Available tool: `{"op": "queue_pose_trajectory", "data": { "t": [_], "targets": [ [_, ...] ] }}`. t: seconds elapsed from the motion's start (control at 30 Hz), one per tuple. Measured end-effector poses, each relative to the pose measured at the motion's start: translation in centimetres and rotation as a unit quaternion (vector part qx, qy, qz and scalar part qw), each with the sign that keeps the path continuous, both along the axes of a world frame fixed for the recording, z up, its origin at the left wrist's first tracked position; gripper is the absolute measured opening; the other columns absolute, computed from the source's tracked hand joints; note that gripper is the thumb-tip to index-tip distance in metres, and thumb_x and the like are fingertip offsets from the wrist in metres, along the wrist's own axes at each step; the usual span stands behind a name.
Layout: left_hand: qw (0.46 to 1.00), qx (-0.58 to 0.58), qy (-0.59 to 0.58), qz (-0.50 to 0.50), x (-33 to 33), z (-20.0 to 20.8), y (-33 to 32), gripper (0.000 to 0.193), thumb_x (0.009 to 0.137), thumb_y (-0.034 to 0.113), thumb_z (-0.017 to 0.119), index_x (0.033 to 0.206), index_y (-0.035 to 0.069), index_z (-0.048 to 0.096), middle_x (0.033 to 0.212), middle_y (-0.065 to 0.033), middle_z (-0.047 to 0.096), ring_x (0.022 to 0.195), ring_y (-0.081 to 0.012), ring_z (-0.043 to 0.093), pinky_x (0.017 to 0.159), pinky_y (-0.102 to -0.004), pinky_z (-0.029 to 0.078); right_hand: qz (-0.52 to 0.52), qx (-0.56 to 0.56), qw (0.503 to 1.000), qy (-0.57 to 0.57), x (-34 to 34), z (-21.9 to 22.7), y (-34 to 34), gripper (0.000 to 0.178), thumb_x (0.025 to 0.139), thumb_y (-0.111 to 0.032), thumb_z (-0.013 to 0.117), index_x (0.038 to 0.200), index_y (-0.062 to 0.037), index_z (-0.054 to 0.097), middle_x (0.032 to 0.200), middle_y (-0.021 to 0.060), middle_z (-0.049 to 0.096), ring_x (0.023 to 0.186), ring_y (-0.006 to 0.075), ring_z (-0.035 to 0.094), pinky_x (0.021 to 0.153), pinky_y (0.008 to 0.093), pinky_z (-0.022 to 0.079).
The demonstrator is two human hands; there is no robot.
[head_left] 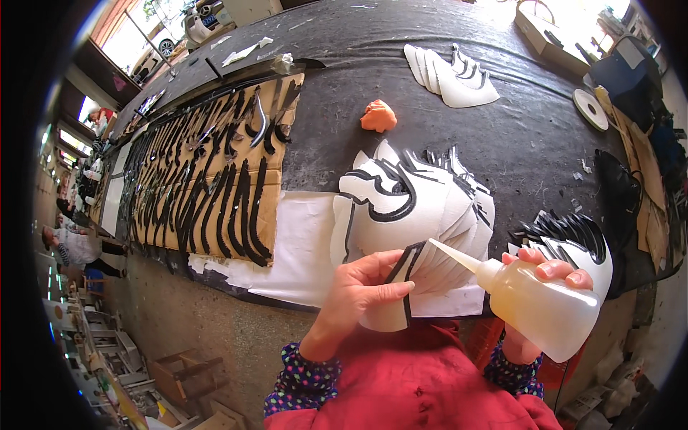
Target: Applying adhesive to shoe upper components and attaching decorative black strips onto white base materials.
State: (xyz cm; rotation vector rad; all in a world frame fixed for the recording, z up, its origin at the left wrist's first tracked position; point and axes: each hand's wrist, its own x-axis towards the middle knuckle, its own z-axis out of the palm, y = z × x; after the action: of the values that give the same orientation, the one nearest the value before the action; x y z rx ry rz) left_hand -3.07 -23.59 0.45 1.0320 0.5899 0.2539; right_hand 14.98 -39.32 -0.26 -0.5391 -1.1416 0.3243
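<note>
A white shaped piece with a black edge strip (387,315) is pinched between the thumb and fingers of my left hand (347,297), close to my body. My right hand (550,266) wraps round a translucent squeeze bottle (548,312) of pale yellowish liquid, tilted to the left. The bottle's long pointed nozzle (455,256) ends beside the top of the black strip; whether it touches cannot be made out. Just beyond both hands lies a fanned stack of white pieces (437,208) with black curved trims. A similar pile (591,251) sits behind the bottle on the right.
On the left, a cardboard sheet (278,172) carries rows of black curved strips (244,208). White paper (304,222) lies under the stack. Farther off on the dark table are an orange crumpled lump (378,116), more white pieces (459,86), a white roll (590,110) and a box (548,43).
</note>
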Motion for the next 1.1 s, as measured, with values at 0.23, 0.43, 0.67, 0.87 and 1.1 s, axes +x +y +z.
{"op": "queue_pose_trajectory", "data": {
  "t": [0.23, 0.43, 0.67, 0.87, 1.1],
  "targets": [
    [1.0, 0.003, -0.012, 0.003, 0.2, -0.16, -0.14, 0.042, 0.077, -0.003, 0.065, 0.117, -0.004, 0.054, 0.101, -0.0067, 0.063, 0.088, -0.0102, 0.059, 0.08, -0.0229, 0.047, 0.034, 0.003, 0.999, 0.002, -0.87, 0.24, 0.26, 0.089, 0.056, -0.022, 0.087, 0.123, -0.0103, 0.03, 0.116, 0.0201, 0.047, 0.116, 0.0444, 0.042, 0.096, 0.0557, 0.039],
    [1.0, 0.012, -0.008, -0.011, 0.16, -0.28, -0.17, 0.042, 0.078, -0.002, 0.065, 0.118, -0.004, 0.053, 0.102, -0.0062, 0.063, 0.089, -0.0099, 0.059, 0.08, -0.0229, 0.047, 0.031, -0.022, 0.999, 0.004, -0.55, 0.02, 0.02, 0.089, 0.056, -0.023, 0.087, 0.123, -0.0102, 0.03, 0.116, 0.02, 0.047, 0.116, 0.0445, 0.042, 0.096, 0.0552, 0.039],
    [1.0, 0.011, -0.016, -0.018, 0.21, -0.15, -0.13, 0.042, 0.078, -0.002, 0.065, 0.118, -0.003, 0.053, 0.102, -0.006, 0.063, 0.089, -0.0099, 0.059, 0.08, -0.023, 0.047, -0.001, -0.012, 1.0, 0.017, -0.74, -0.1, 0.03, 0.09, 0.055, -0.024, 0.087, 0.123, -0.0094, 0.03, 0.114, 0.0197, 0.048, 0.115, 0.0445, 0.044, 0.096, 0.0545, 0.039],
    [1.0, -0.003, -0.011, 0.006, 0.27, -0.09, -0.26, 0.043, 0.075, -0.005, 0.066, 0.116, -0.003, 0.056, 0.1, -0.0072, 0.065, 0.086, -0.0099, 0.06, 0.078, -0.0227, 0.048, 0.03, -0.009, 1.0, 0.003, -0.68, -0.19, -0.13, 0.089, 0.055, -0.023, 0.087, 0.123, -0.0091, 0.03, 0.114, 0.0199, 0.048, 0.114, 0.0449, 0.044, 0.096, 0.0551, 0.039],
    [1.0, -0.009, -0.016, 0.002, 0.16, -0.18, -0.34, 0.042, 0.074, -0.005, 0.066, 0.115, -0.004, 0.056, 0.1, -0.0074, 0.064, 0.086, -0.0102, 0.06, 0.079, -0.023, 0.048, 0.01, -0.022, 1.0, 0.007, -0.05, 0.22, -0.14, 0.09, 0.055, -0.022, 0.086, 0.124, -0.0115, 0.03, 0.119, 0.0186, 0.046, 0.119, 0.0442, 0.039, 0.098, 0.0547, 0.037]
  ]
}}
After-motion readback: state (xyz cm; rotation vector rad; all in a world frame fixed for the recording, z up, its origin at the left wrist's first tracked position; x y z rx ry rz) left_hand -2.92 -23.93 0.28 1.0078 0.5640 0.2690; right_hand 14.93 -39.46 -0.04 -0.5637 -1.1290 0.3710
